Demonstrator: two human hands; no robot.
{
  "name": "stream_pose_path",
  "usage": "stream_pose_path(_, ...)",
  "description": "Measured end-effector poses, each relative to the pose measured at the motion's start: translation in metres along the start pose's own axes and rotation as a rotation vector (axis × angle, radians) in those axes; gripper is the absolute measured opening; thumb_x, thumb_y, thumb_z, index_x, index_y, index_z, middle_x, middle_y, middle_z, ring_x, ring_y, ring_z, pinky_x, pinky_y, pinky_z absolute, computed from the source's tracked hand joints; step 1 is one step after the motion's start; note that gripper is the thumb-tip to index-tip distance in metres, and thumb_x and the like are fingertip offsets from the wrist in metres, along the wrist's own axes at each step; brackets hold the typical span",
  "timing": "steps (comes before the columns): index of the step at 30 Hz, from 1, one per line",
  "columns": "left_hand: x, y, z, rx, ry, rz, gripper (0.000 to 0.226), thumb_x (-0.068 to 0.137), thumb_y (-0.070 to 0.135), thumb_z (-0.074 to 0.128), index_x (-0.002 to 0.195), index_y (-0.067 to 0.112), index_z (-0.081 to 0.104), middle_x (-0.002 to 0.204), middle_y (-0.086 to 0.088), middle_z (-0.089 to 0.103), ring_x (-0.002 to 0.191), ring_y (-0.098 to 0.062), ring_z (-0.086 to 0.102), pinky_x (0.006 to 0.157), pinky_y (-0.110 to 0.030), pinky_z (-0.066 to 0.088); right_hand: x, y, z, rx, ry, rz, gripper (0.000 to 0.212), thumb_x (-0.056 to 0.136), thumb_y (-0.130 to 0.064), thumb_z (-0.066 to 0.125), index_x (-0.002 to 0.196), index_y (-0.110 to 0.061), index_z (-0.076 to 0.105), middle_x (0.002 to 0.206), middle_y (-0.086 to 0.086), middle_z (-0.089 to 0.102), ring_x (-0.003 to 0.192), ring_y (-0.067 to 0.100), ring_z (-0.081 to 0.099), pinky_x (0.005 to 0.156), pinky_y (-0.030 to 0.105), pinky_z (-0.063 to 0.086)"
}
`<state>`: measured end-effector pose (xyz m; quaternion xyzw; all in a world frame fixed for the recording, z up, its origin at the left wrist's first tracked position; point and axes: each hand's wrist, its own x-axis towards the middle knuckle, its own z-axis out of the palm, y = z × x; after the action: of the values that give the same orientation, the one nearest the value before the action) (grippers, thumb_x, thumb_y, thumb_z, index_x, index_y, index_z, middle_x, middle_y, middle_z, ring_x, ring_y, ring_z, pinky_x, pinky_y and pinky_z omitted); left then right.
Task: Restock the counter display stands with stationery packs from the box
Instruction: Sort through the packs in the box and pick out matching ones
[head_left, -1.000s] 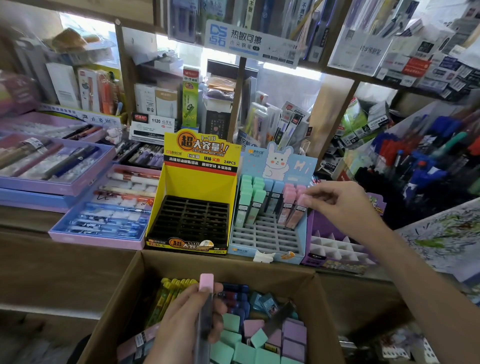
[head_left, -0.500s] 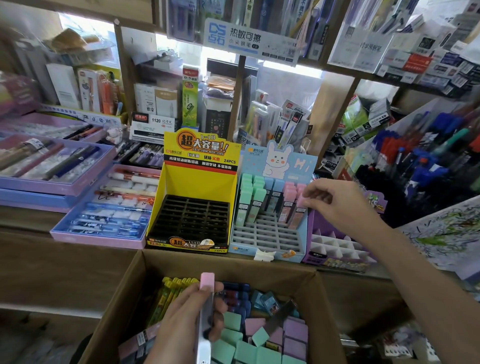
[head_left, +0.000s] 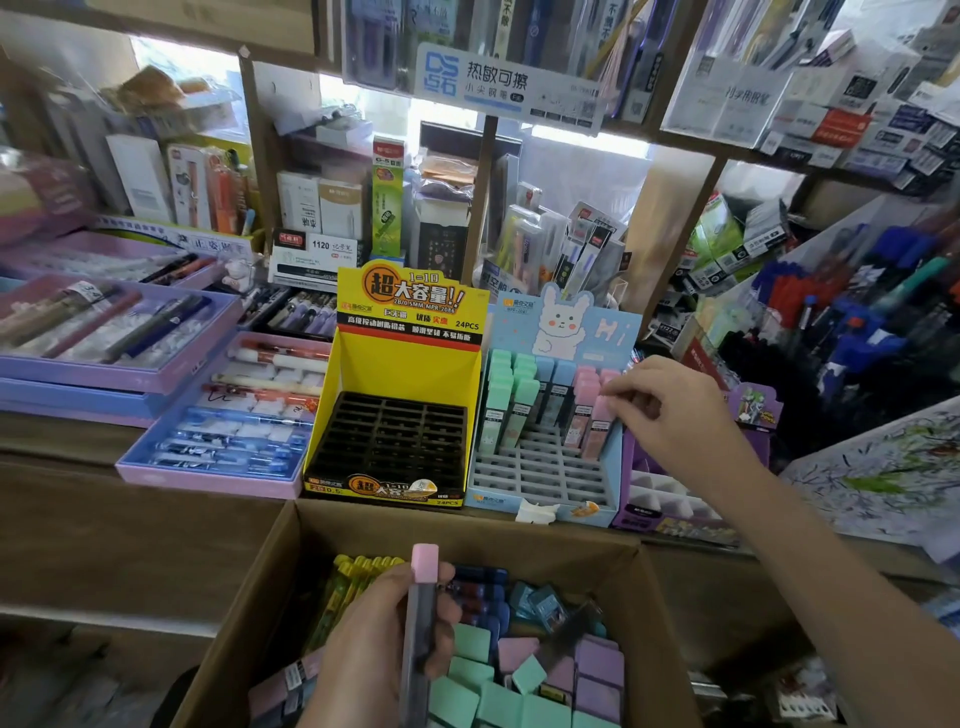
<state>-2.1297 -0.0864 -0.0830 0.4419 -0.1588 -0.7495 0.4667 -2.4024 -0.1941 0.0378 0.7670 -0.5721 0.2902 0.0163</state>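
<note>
Your left hand grips a pink-capped pack upright over the cardboard box. Your right hand pinches a pink pack slotted in the blue stand on the wooden counter, beside the yellow stand. Stocked shelves stand behind.

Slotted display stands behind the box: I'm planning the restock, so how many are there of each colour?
Yellow cardboard stand with black grid: 1
Light blue cardboard rabbit stand: 1
Purple cardboard stand with white cells: 1
Total: 3

Head view, close, down over box
</note>
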Motion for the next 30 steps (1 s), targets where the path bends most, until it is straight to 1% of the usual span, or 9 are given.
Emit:
stream_pose_path(3,-0.007,0.001,0.002,0.052,0.007,0.065,0.035,0.104,0.017,0.041,0.103,-0.009,0.065,0.060,-0.019,0.059,0.039,-0.024,0.048,0.034,-0.022,0.037,-0.023,-0.012,0.000,0.279,0.070,0.155,0.012,0.090,-0.002,0.076,0.093,-0.014,0.079,0.081,-0.002,0.072,0.074,0.010,0.064,0.069,0.014,0.053)
stream_pose_path(7,-0.010,0.001,0.002,0.111,0.045,0.152,0.016,0.089,0.008,0.063,0.096,-0.004,0.071,0.068,-0.023,0.062,0.050,-0.027,0.056,0.046,-0.030,0.043,-0.062,-0.028,0.010,0.525,-0.085,0.345,0.013,0.090,-0.008,0.075,0.091,-0.020,0.078,0.079,-0.003,0.077,0.069,0.011,0.072,0.062,0.019,0.058)
stream_pose_path(10,-0.010,0.002,0.000,0.177,0.036,0.192,0.017,0.071,0.014,0.073,0.086,0.008,0.077,0.074,-0.021,0.067,0.062,-0.029,0.063,0.061,-0.038,0.049,-0.094,-0.033,0.028,0.591,-0.210,0.473,0.014,0.091,-0.009,0.074,0.090,-0.022,0.076,0.078,-0.002,0.076,0.068,0.011,0.073,0.061,0.022,0.059)
stream_pose_path(13,-0.010,0.003,0.000,0.252,0.039,0.236,0.019,0.070,0.016,0.076,0.088,0.011,0.077,0.079,-0.020,0.069,0.069,-0.030,0.066,0.069,-0.041,0.053,-0.117,-0.032,0.052,0.669,-0.311,0.577,0.014,0.092,-0.004,0.073,0.090,-0.018,0.076,0.078,0.006,0.075,0.067,0.016,0.072,0.061,0.025,0.060)
stream_pose_path(20,-0.009,0.013,0.017,0.315,-0.014,0.301,0.005,0.085,0.011,0.072,0.088,0.008,0.074,0.078,-0.011,0.069,0.070,-0.024,0.071,0.074,-0.039,0.061,-0.142,-0.019,0.102,0.345,-0.735,0.592,0.014,0.093,-0.025,0.073,0.095,-0.034,0.062,0.094,-0.015,0.066,0.091,0.003,0.065,0.077,0.020,0.052)
stream_pose_path(23,-0.007,0.025,0.029,0.359,-0.016,0.344,0.008,0.093,0.009,0.066,0.093,0.001,0.068,0.082,-0.015,0.068,0.076,-0.029,0.068,0.076,-0.043,0.057,-0.141,-0.015,0.104,0.340,-0.756,0.595,0.012,0.094,-0.030,0.071,0.091,-0.036,0.061,0.095,-0.015,0.065,0.090,0.003,0.064,0.074,0.020,0.051)
stream_pose_path(26,-0.002,0.038,0.046,0.515,-0.043,0.445,0.012,0.095,0.016,0.067,0.093,0.005,0.067,0.082,-0.014,0.064,0.079,-0.033,0.062,0.080,-0.052,0.054,-0.142,-0.015,0.104,0.317,-0.763,0.588,0.006,0.096,-0.031,0.069,0.098,-0.033,0.063,0.101,-0.012,0.062,0.094,0.007,0.063,0.085,0.026,0.055)
stream_pose_path(27,0.000,0.043,0.053,0.601,-0.046,0.506,0.010,0.095,0.018,0.068,0.092,0.009,0.069,0.082,-0.013,0.066,0.081,-0.033,0.063,0.082,-0.052,0.055,-0.143,-0.014,0.104,0.313,-0.764,0.584,0.007,0.096,-0.031,0.069,0.102,-0.030,0.065,0.104,-0.010,0.062,0.096,0.009,0.064,0.089,0.029,0.056)
stream_pose_path(30,0.008,0.056,0.076,0.730,-0.055,0.658,0.006,0.092,0.018,0.072,0.091,0.023,0.076,0.087,-0.001,0.076,0.084,-0.014,0.072,0.068,-0.018,0.055,-0.147,-0.014,0.104,0.320,-0.759,0.581,0.023,0.096,-0.034,0.069,0.117,-0.025,0.066,0.118,-0.001,0.062,0.103,0.014,0.064,0.096,0.034,0.055)
